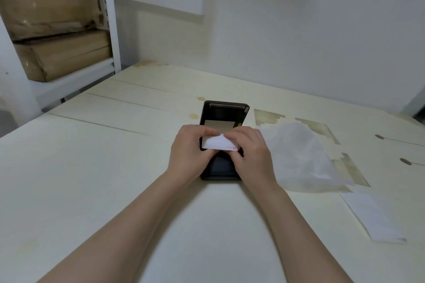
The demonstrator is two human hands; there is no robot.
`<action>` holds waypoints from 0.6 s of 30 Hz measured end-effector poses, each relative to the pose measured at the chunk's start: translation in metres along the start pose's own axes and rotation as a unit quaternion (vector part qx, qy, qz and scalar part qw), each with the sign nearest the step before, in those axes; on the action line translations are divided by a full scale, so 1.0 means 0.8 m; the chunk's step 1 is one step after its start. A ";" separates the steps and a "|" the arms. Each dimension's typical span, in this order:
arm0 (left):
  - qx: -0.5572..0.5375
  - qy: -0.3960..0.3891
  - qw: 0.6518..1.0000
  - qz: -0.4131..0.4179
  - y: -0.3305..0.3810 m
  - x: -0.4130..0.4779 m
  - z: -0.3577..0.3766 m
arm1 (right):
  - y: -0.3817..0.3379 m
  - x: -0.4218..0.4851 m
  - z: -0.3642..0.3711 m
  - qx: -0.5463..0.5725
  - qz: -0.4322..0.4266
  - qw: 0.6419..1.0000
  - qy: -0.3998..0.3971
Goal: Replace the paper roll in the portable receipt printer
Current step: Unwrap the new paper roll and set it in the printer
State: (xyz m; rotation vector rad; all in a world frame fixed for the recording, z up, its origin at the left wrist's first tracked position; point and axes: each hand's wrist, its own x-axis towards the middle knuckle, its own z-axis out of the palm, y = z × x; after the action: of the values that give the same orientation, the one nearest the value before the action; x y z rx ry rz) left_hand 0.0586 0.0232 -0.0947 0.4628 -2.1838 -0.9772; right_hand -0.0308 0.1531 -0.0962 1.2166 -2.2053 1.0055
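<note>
At frame centre, both hands, left hand (188, 151) and right hand (249, 153), pinch the paper roll (218, 143) over the open printer (222, 140) on the worktop (92, 167); each grip grasps it. Best seat it squarely, loose end outward.

Black rectangular plastic receipt printer (224, 112); white paper strip (218, 143) with small red print; cream tabletop (115, 167) with brownish stains; translucent white plastic bag (299, 156); brown cardboard parcels (53, 37).
</note>
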 end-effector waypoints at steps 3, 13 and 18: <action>0.032 0.005 0.999 0.024 -0.007 0.003 0.005 | 0.001 0.001 0.004 -0.002 0.009 1.000 -0.016; 0.114 -0.190 0.973 0.065 -0.010 -0.017 -0.007 | 0.003 -0.001 0.002 -0.045 0.038 0.996 -0.063; 0.105 -0.181 0.975 0.077 -0.012 -0.014 0.000 | 0.007 -0.004 0.001 -0.047 0.053 0.996 -0.048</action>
State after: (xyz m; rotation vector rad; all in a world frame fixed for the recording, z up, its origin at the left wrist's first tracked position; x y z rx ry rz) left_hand 0.0666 0.0232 -0.1068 0.2164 -2.6229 -0.7959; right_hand -0.0335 0.1564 -0.1010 1.1388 -2.3846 0.8878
